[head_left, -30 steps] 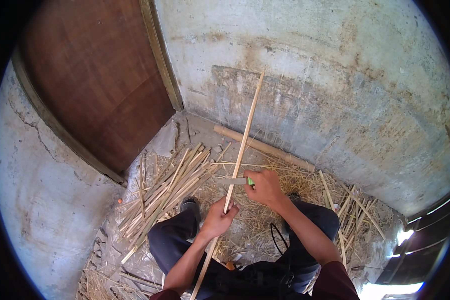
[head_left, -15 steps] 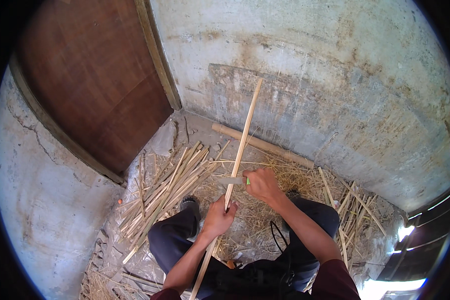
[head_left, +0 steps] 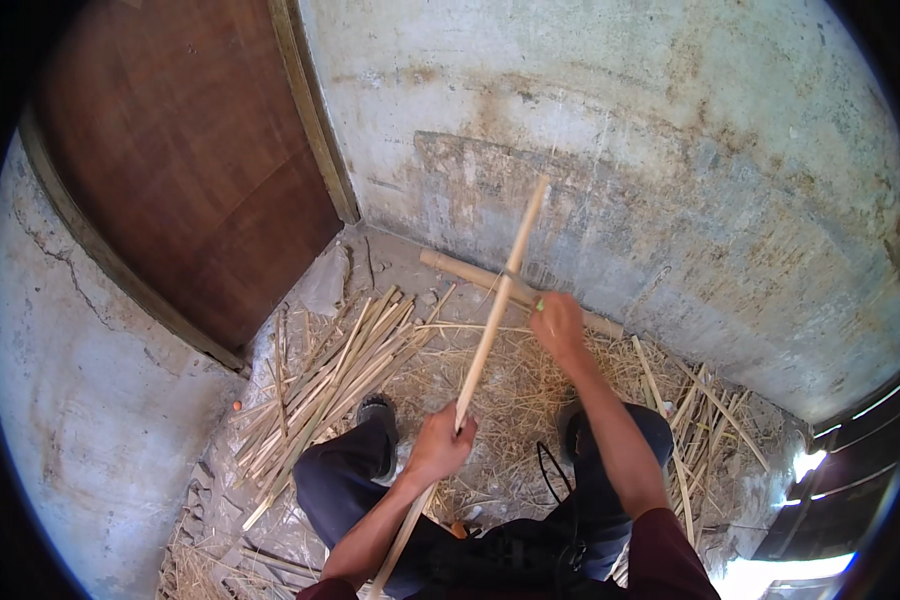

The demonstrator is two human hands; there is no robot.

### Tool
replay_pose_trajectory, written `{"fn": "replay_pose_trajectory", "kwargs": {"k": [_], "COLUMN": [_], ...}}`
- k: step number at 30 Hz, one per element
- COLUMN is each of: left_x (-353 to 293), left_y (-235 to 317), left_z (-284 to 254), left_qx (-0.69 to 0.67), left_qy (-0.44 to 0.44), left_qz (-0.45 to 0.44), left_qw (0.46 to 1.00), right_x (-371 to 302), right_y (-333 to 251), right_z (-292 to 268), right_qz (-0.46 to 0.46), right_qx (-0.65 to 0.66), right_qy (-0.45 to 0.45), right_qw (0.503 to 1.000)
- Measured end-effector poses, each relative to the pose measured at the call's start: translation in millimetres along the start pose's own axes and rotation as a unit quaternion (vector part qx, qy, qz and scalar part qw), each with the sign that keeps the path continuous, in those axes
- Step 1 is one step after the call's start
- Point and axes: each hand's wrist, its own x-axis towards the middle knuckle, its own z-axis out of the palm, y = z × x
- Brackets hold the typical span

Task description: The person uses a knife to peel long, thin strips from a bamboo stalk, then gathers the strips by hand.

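A long, pale bamboo strip (head_left: 487,335) slants up and away from my lap, its far end in front of the wall. My left hand (head_left: 442,445) is closed around its lower part, between my knees. Farther along, my right hand (head_left: 558,325) grips a knife with a bit of green at its handle (head_left: 540,305). The knife's blade (head_left: 516,282) lies across the strip, partly blurred against the bamboo pole behind.
A heap of split bamboo strips (head_left: 340,370) lies at left, with a smaller pile (head_left: 710,430) at right. Straw and shavings (head_left: 510,400) litter the floor. A thick bamboo pole (head_left: 455,265) rests along the stained wall (head_left: 620,150). A brown door (head_left: 190,150) stands at left.
My right hand and the knife have slid up and away along the strip. The strip's far end has tilted a little to the right. My left hand stays nearly in place.
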Motion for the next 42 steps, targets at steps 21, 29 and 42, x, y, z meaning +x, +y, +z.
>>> {"fn": "replay_pose_trajectory", "kwargs": {"k": [21,29,42], "left_x": [16,13,6], "left_y": [-9,-8,1], "left_z": [-10,-10,-14], "left_qx": [-0.08,-0.077,-0.054], "left_qy": [0.028,0.051,0.008], "left_qz": [0.004,0.023,0.033], "left_qw": [0.996,0.996,0.998], "right_x": [-70,-73,-62], "right_y": [-68,-72,-60], "right_z": [-14,-3,12], "right_qz": [-0.242,-0.194,-0.132], "right_qx": [0.173,0.147,-0.004], "right_qy": [-0.136,-0.161,-0.098], "right_qw": [0.945,0.956,0.986]}}
